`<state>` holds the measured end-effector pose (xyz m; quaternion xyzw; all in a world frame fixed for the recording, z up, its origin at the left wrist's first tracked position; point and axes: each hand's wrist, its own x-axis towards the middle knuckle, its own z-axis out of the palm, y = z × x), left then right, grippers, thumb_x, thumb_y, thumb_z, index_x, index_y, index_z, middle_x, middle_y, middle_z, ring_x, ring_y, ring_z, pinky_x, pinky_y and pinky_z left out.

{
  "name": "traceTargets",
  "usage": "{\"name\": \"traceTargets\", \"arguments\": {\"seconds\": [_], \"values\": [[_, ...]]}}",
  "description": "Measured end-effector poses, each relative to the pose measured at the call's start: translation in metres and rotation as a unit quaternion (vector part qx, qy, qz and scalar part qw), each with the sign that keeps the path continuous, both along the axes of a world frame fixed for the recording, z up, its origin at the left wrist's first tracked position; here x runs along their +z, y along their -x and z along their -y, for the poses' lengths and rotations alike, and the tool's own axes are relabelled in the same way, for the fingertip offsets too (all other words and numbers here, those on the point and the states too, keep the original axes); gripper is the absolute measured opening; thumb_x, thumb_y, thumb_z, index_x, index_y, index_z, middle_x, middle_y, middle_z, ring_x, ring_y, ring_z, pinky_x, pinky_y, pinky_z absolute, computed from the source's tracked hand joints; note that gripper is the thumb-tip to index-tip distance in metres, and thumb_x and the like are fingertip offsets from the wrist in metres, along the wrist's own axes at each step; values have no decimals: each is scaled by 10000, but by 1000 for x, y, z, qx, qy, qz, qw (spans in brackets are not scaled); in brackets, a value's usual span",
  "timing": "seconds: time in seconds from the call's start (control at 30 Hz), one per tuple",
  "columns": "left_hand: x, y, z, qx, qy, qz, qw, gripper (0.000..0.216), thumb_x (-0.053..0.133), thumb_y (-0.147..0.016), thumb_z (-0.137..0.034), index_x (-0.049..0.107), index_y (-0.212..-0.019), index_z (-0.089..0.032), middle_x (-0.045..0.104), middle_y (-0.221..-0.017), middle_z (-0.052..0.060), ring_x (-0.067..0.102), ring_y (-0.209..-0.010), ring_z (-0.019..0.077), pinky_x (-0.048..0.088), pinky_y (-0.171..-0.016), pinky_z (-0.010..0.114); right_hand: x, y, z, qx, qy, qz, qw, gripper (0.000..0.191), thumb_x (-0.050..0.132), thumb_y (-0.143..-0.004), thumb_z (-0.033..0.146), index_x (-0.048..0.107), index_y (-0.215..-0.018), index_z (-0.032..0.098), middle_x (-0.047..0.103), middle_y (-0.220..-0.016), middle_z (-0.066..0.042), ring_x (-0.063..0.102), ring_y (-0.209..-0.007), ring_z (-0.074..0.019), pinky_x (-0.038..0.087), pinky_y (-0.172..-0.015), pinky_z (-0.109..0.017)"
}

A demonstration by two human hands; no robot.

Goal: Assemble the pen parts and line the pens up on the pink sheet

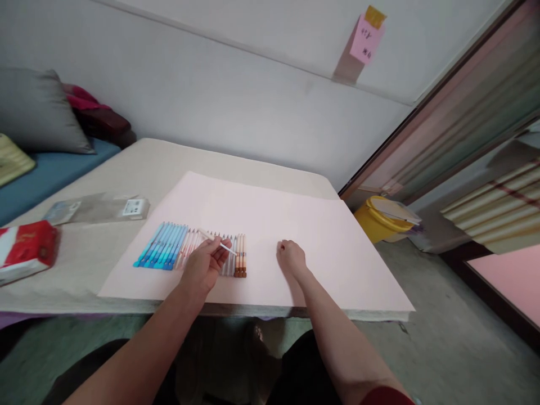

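My left hand [206, 261] pinches a slim white pen [225, 247] between thumb and fingers, held slantwise over a row of pens. The blue pens [162, 247] lie side by side at the row's left end. Beside them come pale pink-and-white pens [185, 247], partly covered by my left hand. Grey pens [231, 264] and a few tan pens with brown ends [241, 256] make up the right end. My right hand [292, 256] is closed in a fist low over the pale pink sheet [261, 208], right of the row; nothing shows sticking out of it.
A red-and-white packet [31, 247] and a clear plastic wrapper [101, 208] lie on the table's left. Behind the table [169, 149] rises a white wall [236, 101] with a pink note [367, 39]. A yellow bucket [375, 222] stands off the right edge.
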<state>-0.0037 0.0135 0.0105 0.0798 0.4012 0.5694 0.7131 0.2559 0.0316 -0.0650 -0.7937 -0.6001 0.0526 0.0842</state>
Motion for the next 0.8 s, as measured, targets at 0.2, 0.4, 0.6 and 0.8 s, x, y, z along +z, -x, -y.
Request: {"name": "traceTargets", "arguments": {"seconds": [0.2, 0.4, 0.6, 0.8], "values": [[-1, -3, 2, -14, 11, 7, 1000, 60, 590, -782, -65, 582, -755, -118, 674, -778, 92, 670, -709, 143, 556, -576, 202, 0, 8, 1, 15, 1, 15, 1000, 299, 367, -905, 229, 647, -823, 161, 634, -842, -99, 559, -780, -172, 334, -629, -254], [-1, -4, 3, -18, 13, 4, 1000, 58, 577, -787, -59, 587, -763, -110, 674, -770, 98, 667, -689, 138, 559, -578, 206, 10, 13, 3, 49, 1, 1, 999, 274, 390, -888, 199, 628, -759, 158, 610, -808, -85, 539, -724, -158, 329, -616, -249], [-3, -6, 2, -32, 41, 16, 999, 65, 564, -790, -52, 579, -760, -108, 676, -755, 105, 661, -643, 140, 548, -524, 205, 43, 42, 18, 128, -61, -95, 985, 157, 465, -860, 207, 618, -843, 179, 626, -847, -57, 544, -764, -157, 357, -664, -247], [-8, -11, 7, -44, -1, -2, 999, 65, 587, -772, -61, 578, -729, -109, 672, -742, 98, 652, -638, 134, 541, -551, 204, 71, 97, 58, 265, -85, -348, 896, 210, 512, -864, 399, 589, -938, 218, 612, -713, 0, 531, -628, -133, 375, -590, -231]]}}
